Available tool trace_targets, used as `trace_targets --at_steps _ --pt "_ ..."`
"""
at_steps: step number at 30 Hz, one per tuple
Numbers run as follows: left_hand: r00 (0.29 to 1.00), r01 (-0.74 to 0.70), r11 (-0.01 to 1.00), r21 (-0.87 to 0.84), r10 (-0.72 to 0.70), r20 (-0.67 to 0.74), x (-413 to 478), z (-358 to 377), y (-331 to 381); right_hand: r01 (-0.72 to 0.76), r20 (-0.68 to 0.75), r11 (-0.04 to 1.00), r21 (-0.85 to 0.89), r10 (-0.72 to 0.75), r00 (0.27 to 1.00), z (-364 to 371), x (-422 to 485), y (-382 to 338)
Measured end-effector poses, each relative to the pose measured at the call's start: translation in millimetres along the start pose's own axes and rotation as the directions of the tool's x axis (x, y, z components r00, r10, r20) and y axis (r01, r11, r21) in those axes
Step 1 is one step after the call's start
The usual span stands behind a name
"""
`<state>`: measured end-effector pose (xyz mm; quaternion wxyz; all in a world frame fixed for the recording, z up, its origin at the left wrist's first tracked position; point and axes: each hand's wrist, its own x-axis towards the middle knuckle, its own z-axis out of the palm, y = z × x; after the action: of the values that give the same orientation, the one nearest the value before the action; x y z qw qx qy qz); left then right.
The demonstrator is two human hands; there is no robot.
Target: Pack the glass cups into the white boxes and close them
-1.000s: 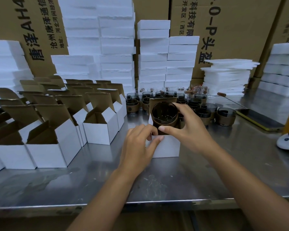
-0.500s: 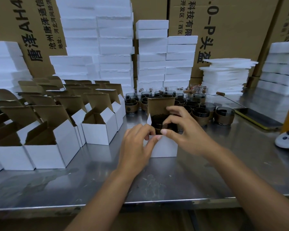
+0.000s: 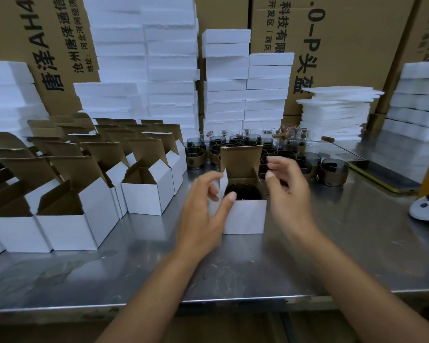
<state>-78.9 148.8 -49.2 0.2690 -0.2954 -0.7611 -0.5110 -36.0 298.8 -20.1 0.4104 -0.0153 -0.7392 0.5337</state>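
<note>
I see the dark glass cup [image 3: 243,192] standing upright inside the white box [image 3: 245,216], and only its round smoky rim shows above the front wall. The box is smooth white card outside and brown card inside. Its lid flap [image 3: 240,161] stands straight up at the back, and the two small side flaps are spread outward.

The left hand [image 3: 203,214] holds the box at its left front corner: the thumb [image 3: 230,197] lies on the front rim, just beside the cup, and the curved fingers are at the left side flap, a little blurred. The right hand [image 3: 289,194] hovers near the right side flap with fingers loosely bent and apart, gripping nothing and not touching the cup.

Behind the box, the other glass cups [image 3: 334,169] stand close together, each with a brown band around the lower part. To the left are rows of empty boxes [image 3: 146,196] with their lids up. All of this stands on a scratched, shiny steel table [image 3: 332,248]. At the back, rough white foam slabs [image 3: 170,60] are stacked against printed cardboard cartons [image 3: 344,40].
</note>
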Motion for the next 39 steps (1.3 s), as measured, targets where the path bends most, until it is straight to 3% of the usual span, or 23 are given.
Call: trace_targets --at_steps 1,3,7,12,18,22,28,31,36,39 --pt "0.999 0.039 0.999 -0.034 -0.039 -0.007 1 0 1 -0.121 -0.042 0.987 0.101 0.126 0.991 3 0 1" --pt "0.995 0.093 0.995 -0.047 -0.091 0.036 2 0 1 -0.316 0.012 0.923 0.218 0.321 0.947 7 0 3" --pt "0.979 0.166 0.981 -0.098 -0.151 0.138 1 1 -1 -0.449 0.158 0.863 0.232 0.422 0.893 9 -3 8" --pt "0.968 0.206 0.973 -0.109 -0.186 0.170 3 2 -2 -0.438 0.212 0.891 0.118 0.409 0.888 6 5 6" --pt "0.964 0.211 0.963 -0.168 -0.176 0.200 5 2 1 -0.355 0.280 0.928 0.110 0.314 0.907 4 7 2" --pt "0.942 0.312 0.903 -0.295 -0.254 0.219 7 2 1 -0.337 0.259 0.930 0.144 0.293 0.920 5 3 6" --pt "0.941 0.290 0.923 -0.254 -0.226 0.253 4 0 3 -0.398 0.184 0.873 0.283 0.358 0.915 7 -11 10" --pt "0.927 0.334 0.906 -0.260 -0.265 0.265 3 -1 3 -0.406 0.240 0.870 0.280 0.347 0.907 6 -15 8" --pt "0.946 0.286 0.913 -0.292 -0.221 0.237 1 -1 7 -0.224 0.271 0.948 0.228 0.159 0.949 6 -25 7" --pt "0.949 0.277 0.924 -0.265 -0.220 0.226 1 -2 9 -0.185 0.252 0.956 0.226 0.127 0.959 8 -24 9"
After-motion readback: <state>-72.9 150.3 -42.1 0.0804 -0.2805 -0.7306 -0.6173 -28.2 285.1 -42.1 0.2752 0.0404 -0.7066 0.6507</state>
